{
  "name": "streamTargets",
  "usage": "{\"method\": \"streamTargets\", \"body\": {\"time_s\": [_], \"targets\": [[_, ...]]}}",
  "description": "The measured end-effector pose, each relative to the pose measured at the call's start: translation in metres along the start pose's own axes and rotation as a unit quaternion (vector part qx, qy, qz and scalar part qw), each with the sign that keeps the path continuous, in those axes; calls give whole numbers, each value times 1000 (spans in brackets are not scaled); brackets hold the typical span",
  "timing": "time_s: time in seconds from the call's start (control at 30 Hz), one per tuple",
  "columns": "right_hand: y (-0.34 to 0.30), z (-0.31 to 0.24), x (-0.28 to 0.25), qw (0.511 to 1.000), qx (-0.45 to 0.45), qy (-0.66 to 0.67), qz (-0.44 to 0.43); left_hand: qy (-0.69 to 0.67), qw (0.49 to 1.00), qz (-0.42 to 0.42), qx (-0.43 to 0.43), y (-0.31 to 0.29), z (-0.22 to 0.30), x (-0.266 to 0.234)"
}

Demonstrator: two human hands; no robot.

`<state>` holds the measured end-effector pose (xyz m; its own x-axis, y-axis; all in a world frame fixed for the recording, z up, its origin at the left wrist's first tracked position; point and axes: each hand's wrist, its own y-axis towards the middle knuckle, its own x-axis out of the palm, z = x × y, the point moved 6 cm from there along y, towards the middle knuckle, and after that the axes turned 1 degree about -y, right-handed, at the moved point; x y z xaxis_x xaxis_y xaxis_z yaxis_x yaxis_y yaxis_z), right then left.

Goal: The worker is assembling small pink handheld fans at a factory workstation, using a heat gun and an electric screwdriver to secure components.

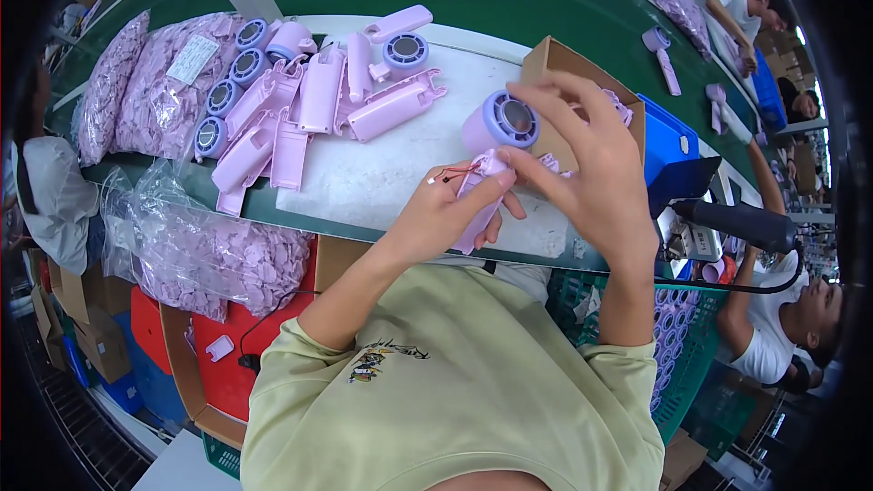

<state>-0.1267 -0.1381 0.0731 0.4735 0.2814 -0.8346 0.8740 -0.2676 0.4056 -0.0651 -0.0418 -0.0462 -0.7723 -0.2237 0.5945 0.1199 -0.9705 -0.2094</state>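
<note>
My left hand (450, 209) is closed around the pale lilac handle (476, 215) of a handheld fan, just above the table's near edge. Thin red and black wires with a small white plug stick out over its fingers. At the handle's far end is the round fan head (511, 120), its purple ring and dark grille facing up and right. My right hand (582, 145) arches over the head's right side with fingers spread. Its thumb reaches the neck near my left thumb, and its index fingertip is by the ring's upper rim. Whether that fingertip touches is unclear.
Lilac handle shells (323, 91) and several fan heads (247, 66) lie piled on the left. Bagged parts (177, 82) sit beyond them. A cardboard box (555, 59), blue bin (668, 132) and dark cylindrical tool (741, 223) stand on the right. Co-workers sit farther right.
</note>
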Motion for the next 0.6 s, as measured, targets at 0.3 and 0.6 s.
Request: {"method": "streamTargets", "body": {"time_s": [0.3,0.6], "targets": [[-31,-29,26,991,-92,18,-92,208,971,-66,95,-31,-2,-5],[-50,-18,21,985,-142,92,24,-58,997,27,51,-21,-3,-7]]}}
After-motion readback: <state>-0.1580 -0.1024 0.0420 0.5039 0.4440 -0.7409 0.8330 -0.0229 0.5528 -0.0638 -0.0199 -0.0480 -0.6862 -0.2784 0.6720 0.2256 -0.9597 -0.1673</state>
